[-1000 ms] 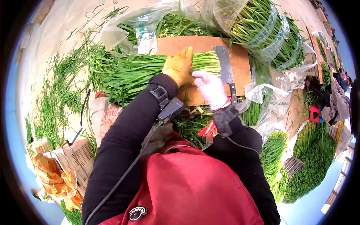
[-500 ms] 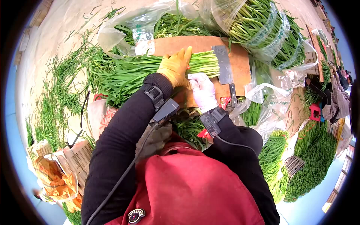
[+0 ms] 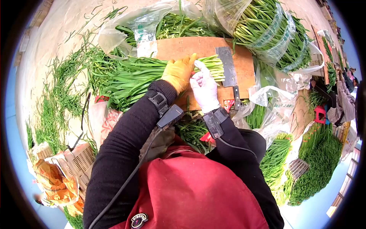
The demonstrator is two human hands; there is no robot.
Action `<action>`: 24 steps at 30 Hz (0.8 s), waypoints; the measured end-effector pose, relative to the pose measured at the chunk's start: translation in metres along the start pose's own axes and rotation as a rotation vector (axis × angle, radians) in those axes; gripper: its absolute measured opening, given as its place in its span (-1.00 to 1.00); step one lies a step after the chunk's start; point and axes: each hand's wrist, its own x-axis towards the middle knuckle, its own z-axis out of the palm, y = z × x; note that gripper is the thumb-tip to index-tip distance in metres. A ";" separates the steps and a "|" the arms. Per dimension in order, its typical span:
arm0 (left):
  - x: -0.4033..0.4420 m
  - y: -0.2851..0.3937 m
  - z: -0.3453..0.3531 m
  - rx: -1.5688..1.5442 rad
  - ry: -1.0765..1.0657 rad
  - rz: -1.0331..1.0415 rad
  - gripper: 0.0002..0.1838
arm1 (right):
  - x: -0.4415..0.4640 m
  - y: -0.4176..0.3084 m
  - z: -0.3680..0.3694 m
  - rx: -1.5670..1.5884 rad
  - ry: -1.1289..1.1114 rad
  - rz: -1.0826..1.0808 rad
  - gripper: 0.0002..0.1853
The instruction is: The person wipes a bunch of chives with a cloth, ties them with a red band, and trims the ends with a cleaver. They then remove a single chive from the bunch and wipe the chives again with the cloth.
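A bunch of garlic chives (image 3: pixel 131 74) lies across a wooden board (image 3: pixel 183 44), pale cut ends to the right. My left hand (image 3: pixel 177 72), in an orange-yellow glove, is wrapped over the bunch close to those ends. In a thin white glove, my right hand (image 3: pixel 204 87) is pressed against the near side of the bunch, thumb and fingers pinched beside the left fingers. A bit of red shows at its fingertips; what it is cannot be made out. Right of the stem ends, a cleaver (image 3: pixel 227 66) rests flat on the board, its dark handle toward me.
Behind the board stands an open plastic bag (image 3: pixel 146 28) of greens. A large wrapped bundle (image 3: pixel 267 32) lies at the back right. Loose leaves (image 3: pixel 57 91) litter the ground on the left, near a plastic crate (image 3: pixel 78 164). More chives (image 3: pixel 320 164) are heaped at right.
My right hand has moved up along the bunch, its fingers now raised beside the left hand. My left hand has shifted slightly but stays on the bunch. The cleaver has not moved.
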 end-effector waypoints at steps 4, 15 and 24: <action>-0.005 0.001 0.004 -0.040 0.143 0.026 -0.21 | 0.011 0.006 -0.003 -0.458 0.002 -0.229 -0.76; 0.020 0.005 -0.041 0.073 -0.200 -0.097 0.18 | 0.006 0.013 0.005 0.228 0.088 0.021 -0.88; 0.014 0.011 -0.014 -0.023 -0.137 -0.111 -0.21 | -0.001 -0.017 -0.028 -0.271 0.039 -0.182 -0.90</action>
